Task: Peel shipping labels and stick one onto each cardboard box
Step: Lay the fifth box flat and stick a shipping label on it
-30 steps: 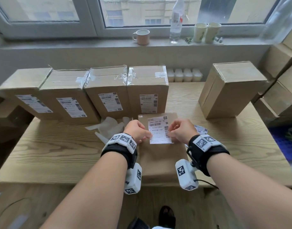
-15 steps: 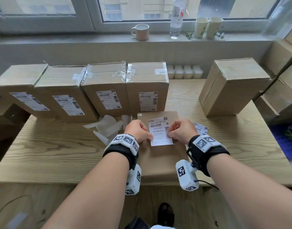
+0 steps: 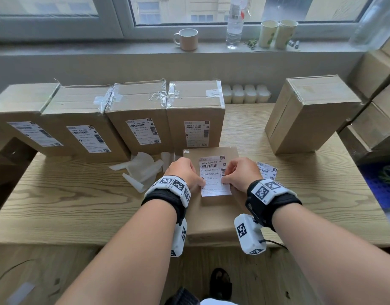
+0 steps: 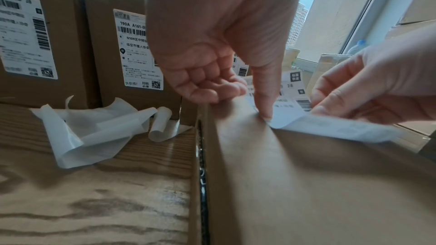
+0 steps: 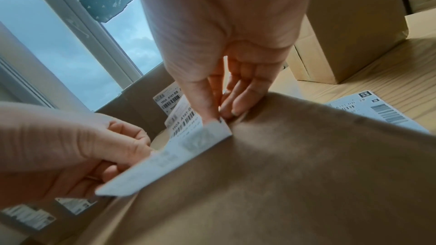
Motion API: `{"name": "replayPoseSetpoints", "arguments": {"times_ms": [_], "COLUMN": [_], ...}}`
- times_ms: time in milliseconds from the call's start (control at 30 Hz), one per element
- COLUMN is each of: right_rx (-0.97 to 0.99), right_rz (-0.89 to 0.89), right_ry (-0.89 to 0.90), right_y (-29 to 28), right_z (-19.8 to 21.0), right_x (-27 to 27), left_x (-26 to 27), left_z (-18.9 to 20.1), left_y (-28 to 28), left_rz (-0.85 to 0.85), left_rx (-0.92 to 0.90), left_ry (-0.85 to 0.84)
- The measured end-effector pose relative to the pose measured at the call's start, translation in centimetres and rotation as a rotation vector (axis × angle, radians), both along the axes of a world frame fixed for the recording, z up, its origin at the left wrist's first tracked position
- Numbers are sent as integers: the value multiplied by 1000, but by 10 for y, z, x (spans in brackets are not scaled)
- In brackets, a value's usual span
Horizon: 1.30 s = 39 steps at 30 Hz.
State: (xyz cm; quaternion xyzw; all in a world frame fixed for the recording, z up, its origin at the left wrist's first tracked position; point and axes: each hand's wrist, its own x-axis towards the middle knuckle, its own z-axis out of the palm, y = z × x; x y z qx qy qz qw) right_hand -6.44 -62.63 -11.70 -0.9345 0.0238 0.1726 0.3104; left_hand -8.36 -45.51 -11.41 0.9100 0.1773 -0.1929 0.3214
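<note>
A flat cardboard box [image 3: 213, 219] lies at the table's near edge in front of me. Just above its top I hold a white shipping label [image 3: 213, 176]. My left hand [image 3: 185, 173] pinches the label's left edge [image 4: 267, 118] between thumb and fingers. My right hand [image 3: 240, 172] pinches its right edge [image 5: 217, 126]. The label's near end hangs free above the box top [image 5: 306, 174] in both wrist views. Several boxes with labels on their fronts stand in a row behind, the nearest one [image 3: 196, 115] just beyond my hands.
An unlabelled box [image 3: 310, 111] stands at the right back. Loose labels [image 3: 266, 170] lie right of my right hand. Crumpled backing papers [image 3: 143, 170] lie left of the flat box. More boxes [image 3: 379, 89] are stacked at the far right. Cups and a bottle stand on the sill.
The label has barely moved; both hands keep pinching its edges over the box. The head camera has tilted slightly.
</note>
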Motion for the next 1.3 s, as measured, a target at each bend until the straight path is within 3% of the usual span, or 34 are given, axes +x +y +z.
{"name": "replayPoseSetpoints", "arguments": {"times_ms": [200,400,567,1133,1300], "right_rx": [-7,-117,-70,-122,-139], "right_rz": [-89,39,-79,-150,-133], "right_ry": [14,80,39,47,53], "right_y": [-12,-5,-9,-5,-5], "right_z": [2,1,-3,-12,-10], "right_x": [17,30,38,57,45], "left_x": [14,23,33,49,36], "left_z": [9,4,2,-7,-6], "left_y": [8,-2,-1,4,6], "left_rz": [1,-53,16,136,98], "left_rx": [29,46,84,36,50], "left_ry": [-26,-9,-65,-91,-77]}}
